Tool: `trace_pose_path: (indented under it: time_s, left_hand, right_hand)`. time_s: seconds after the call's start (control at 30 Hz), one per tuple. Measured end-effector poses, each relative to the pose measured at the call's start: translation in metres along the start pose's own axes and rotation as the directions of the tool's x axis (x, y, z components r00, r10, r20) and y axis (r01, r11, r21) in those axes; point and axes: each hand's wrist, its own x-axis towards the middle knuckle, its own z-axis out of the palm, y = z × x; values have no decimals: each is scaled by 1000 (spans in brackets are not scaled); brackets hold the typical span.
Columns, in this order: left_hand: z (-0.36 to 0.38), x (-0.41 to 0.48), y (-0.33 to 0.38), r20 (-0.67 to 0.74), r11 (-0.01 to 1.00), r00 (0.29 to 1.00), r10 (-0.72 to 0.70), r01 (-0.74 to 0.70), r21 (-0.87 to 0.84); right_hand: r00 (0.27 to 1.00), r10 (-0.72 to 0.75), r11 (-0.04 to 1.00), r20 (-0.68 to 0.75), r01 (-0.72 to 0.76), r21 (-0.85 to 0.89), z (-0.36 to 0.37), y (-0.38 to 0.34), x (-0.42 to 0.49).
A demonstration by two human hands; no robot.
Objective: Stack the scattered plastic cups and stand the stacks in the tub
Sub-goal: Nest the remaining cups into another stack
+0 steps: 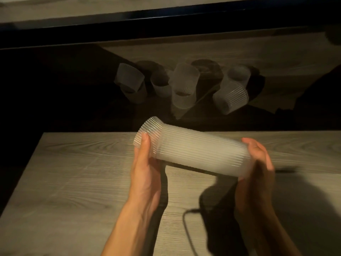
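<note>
The left hand grips the flared rim end of the stack of translucent ribbed plastic cups, its thumb laid across the rims and its fingers hidden behind. The stack lies nearly level above the pale wood-grain table, long axis left to right. At the stack's base end the right hand cups it, fingers curled round. Beyond the stack, loose clear cups sit in shadow; no tub is discernible. Both hands must likely tip it upright.
</note>
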Motion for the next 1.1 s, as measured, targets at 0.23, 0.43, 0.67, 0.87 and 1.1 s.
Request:
trace_pose_path:
  time_s: [0.23, 0.43, 0.67, 0.87, 1.1]
  left_hand:
    - [2, -10, -8, -28, 995, 998, 59, -61, -74]
    - [6, -3, -3, -120, 978, 991, 57, -80, -194]
    - [5, -3, -1, -131, 975, 989, 74, -99, -199]
    - [9, -7, -8, -65, 967, 990, 123, -134, -215]
    - [15, -9, -18, -9, 972, 983, 182, -181, -150]
  right_hand:
    - [1000, 22, 1000, 3, -22, 1, 4, 5, -7]
    - [1000, 6, 1000, 16, -6, -18, 11, 3, -13]
    - [997, 3, 999, 75, 0, -34, 14, 3, -17]
    - [997, 28, 999, 72, -25, -44, 17, 2, -18]
    - [983, 111, 989, 143, -95, -112, 23, 6, -24]
